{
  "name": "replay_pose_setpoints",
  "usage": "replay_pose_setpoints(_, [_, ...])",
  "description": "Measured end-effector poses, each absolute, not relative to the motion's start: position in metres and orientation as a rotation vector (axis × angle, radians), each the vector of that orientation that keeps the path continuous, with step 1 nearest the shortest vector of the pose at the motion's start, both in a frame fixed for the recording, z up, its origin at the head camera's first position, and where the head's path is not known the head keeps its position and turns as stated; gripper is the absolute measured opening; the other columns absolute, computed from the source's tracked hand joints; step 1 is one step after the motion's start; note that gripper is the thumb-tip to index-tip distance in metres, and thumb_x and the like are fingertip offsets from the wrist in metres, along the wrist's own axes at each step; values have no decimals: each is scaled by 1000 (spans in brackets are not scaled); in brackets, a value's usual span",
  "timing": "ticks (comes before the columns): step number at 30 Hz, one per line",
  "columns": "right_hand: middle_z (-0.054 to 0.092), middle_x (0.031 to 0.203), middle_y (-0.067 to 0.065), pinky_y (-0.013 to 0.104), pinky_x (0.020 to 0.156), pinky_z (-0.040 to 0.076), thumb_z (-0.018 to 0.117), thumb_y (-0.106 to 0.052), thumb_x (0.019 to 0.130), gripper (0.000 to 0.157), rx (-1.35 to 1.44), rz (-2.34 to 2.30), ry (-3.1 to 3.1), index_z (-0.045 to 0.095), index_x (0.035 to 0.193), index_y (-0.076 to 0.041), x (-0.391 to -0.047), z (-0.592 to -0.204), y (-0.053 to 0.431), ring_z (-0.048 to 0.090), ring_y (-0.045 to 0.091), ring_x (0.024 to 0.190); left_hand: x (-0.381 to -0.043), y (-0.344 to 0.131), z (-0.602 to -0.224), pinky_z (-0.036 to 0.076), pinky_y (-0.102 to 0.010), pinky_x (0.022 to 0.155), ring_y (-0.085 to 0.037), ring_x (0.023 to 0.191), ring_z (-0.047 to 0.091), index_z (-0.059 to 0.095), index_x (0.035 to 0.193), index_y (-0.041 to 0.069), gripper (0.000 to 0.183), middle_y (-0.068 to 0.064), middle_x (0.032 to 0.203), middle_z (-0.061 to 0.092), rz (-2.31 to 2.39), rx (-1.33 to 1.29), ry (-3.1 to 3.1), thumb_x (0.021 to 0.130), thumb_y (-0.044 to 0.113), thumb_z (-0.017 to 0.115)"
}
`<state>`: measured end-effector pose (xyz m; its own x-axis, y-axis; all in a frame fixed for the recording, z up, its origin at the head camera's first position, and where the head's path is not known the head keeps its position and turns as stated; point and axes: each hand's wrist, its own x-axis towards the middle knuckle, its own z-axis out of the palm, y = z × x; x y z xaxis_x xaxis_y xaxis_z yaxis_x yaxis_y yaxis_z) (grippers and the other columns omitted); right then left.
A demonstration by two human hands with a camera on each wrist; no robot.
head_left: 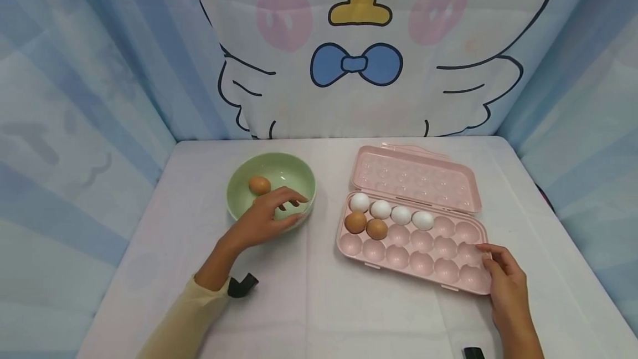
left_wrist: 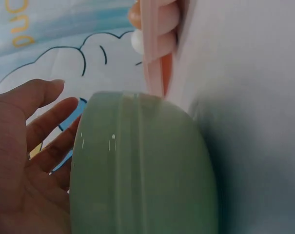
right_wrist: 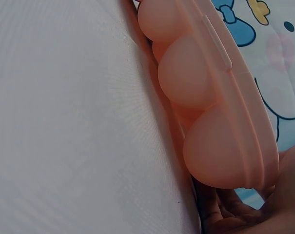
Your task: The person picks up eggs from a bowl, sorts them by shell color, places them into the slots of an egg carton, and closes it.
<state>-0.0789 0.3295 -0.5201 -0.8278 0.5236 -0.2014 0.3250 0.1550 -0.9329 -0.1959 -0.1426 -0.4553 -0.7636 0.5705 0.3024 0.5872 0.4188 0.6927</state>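
My left hand [head_left: 269, 212] is over the front right of a green bowl [head_left: 239, 173], its fingers spread and nothing between them. In the left wrist view the fingers [left_wrist: 52, 124] reach over the bowl's rim. A brown egg [head_left: 260, 185] lies inside the bowl, left of the fingertips; part of the bowl's inside is hidden by the hand. My right hand [head_left: 509, 287] grips the right end of a pink egg box [head_left: 421, 263], whose lid [head_left: 418, 176] is folded back. White eggs [head_left: 381, 209] fill several cups of its back row, and two brown eggs [head_left: 376, 229] sit at the left of the middle row.
A white cloth [head_left: 324, 303] covers the table under the bowl and box. Behind stands a curtain [head_left: 359, 109] with a cartoon character, and blue patterned curtains [head_left: 89, 126] close in both sides. A black strap piece [head_left: 242, 286] sticks out at the left wrist.
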Motion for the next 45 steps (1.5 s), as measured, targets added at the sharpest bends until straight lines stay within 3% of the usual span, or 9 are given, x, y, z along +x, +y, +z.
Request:
replay_pose_setpoints(6, [32,165,10,26,117,28,38,-12,111,34,-835,1735,-2262,59,137,-8,-78,-519,329,22,18,154,-195,-162,-457,56,-45,86,-24,105,68,68,132,8,34,-3,115,71,-1266,-1008,-2695,98,11,72])
replay_pose_setpoints(12, [35,163,9,25,117,28,38,-11,111,34,-816,1744,-2247,60,137,-8,-78,-519,329,23,16,153,-198,-182,-448,56,-49,87,-30,107,69,64,137,3,39,-15,122,68,-1295,-922,-2782,99,10,71])
replay_pose_setpoints(17, [38,160,10,23,115,29,38,-10,111,34,-807,1739,-2244,59,137,-6,-77,-519,329,26,17,152,-205,-197,-447,55,-53,86,-28,102,67,66,133,3,39,-16,123,68,-1253,-901,-2792,95,7,76])
replay_pose_setpoints(27, [37,160,9,23,115,30,39,-12,111,33,-822,1745,-2237,60,136,-8,-77,-518,328,27,16,152,-220,-218,-455,52,-53,89,-30,110,66,70,126,1,50,-13,120,71,-1192,-926,-2782,79,-4,87])
replay_pose_setpoints(36, [35,162,9,23,115,29,40,-11,111,33,-840,1790,-2196,61,136,-9,-78,-518,328,25,17,152,-228,-218,-452,50,-50,101,-35,121,61,71,123,-5,50,-16,123,70,-1092,-1009,-2835,76,-10,87])
replay_pose_setpoints(45, [36,161,9,23,115,29,41,-12,111,33,-837,1773,-2203,62,136,-10,-79,-518,328,26,17,152,-233,-214,-450,48,-48,104,-34,121,62,71,123,-6,51,-15,124,70,-970,-1031,-2915,76,-5,90])
